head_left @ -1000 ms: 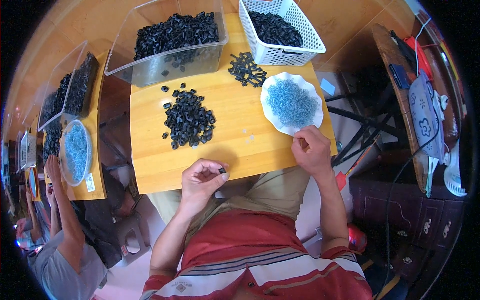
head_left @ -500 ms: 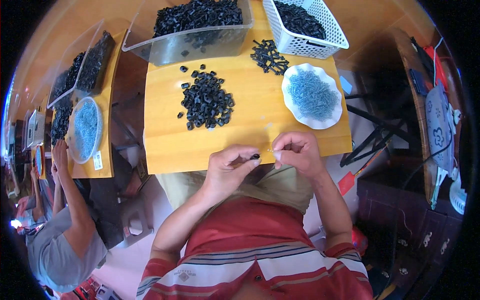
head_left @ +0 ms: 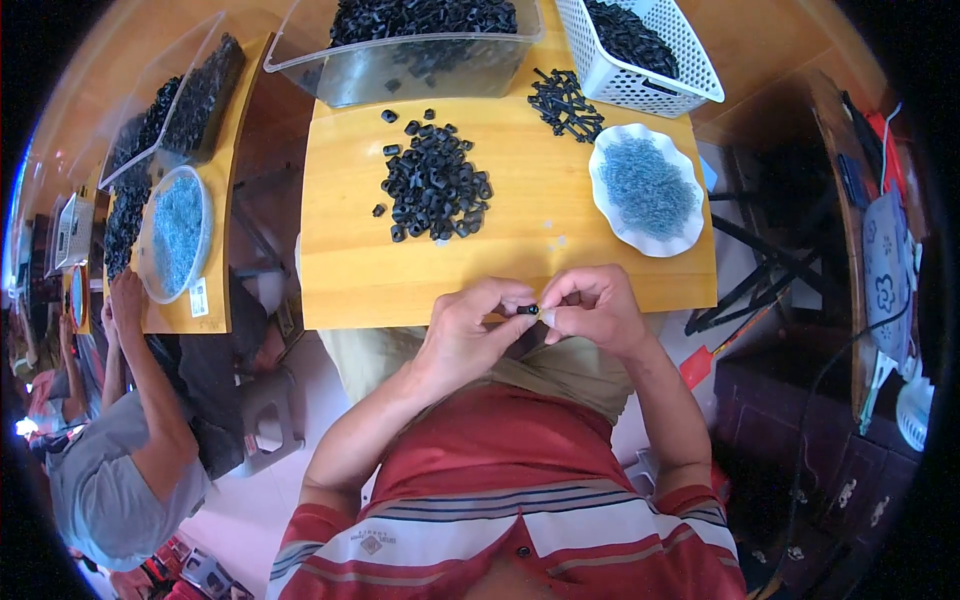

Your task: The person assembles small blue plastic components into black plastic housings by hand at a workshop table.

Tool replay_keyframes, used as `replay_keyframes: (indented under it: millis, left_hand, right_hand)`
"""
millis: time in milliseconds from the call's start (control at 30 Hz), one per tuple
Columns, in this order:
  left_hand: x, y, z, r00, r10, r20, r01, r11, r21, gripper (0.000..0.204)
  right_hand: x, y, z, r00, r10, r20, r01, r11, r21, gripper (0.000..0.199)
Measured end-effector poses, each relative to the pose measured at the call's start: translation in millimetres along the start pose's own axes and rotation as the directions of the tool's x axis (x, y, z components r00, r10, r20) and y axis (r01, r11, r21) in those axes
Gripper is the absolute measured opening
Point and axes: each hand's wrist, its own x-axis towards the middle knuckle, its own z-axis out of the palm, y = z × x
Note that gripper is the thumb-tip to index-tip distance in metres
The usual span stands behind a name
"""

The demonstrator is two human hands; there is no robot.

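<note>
My left hand (head_left: pixel 472 328) pinches a small black plastic part (head_left: pixel 527 310) between thumb and fingertips, just off the table's near edge. Against the part's right end, my right hand (head_left: pixel 592 308) is closed in a pinch; a tiny pale piece shows at its fingertips, too small to name. Ahead lies a loose pile of black plastic parts (head_left: pixel 440 185) on the yellow table (head_left: pixel 370 285). To its right, a white scalloped plate (head_left: pixel 668 243) bears a heap of small bluish, spring-like pieces (head_left: pixel 648 185). Slim black pins (head_left: pixel 566 105) are scattered behind the plate.
A clear plastic bin (head_left: pixel 420 80) of black parts stands at the back, beside a white perforated basket (head_left: pixel 655 90) of black pieces. To the left, a co-worker in a grey shirt (head_left: pixel 120 490) sits at another table (head_left: pixel 215 250) with similar bins and a plate (head_left: pixel 172 235).
My right hand's fingertips have come together with the black part in my left hand; a gap lay between them before. The view has shifted slightly, moving the table's contents rightward and up.
</note>
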Motion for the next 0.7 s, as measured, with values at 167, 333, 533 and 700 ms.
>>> replay_keyframes:
  millis: [167, 333, 533, 700]
  left_hand:
    - [-1, 6, -4, 0.999, 0.052, -0.006, -0.052, 0.997, 0.065, 0.024]
    - [-3, 3, -11, 0.998, 0.042, -0.038, -0.038, 0.994, 0.106, 0.02]
    - [-10, 0, -21, 0.996, 0.067, -0.064, -0.059, 0.992, 0.112, 0.02]
    - [-14, -5, -24, 0.996, 0.036, -0.084, -0.031, 0.998, 0.059, 0.02]
  right_hand:
    - [6, 2, 1, 0.998, 0.06, 0.016, -0.059, 0.998, -0.034, 0.007]
    - [11, -6, 12, 0.99, 0.144, 0.012, -0.14, 0.979, -0.149, 0.011]
    - [17, -8, 28, 0.947, -0.292, 0.132, 0.305, 0.695, -0.65, 0.011]
    - [22, -14, 35, 0.929, -0.317, 0.193, 0.356, 0.612, -0.707, 0.012]
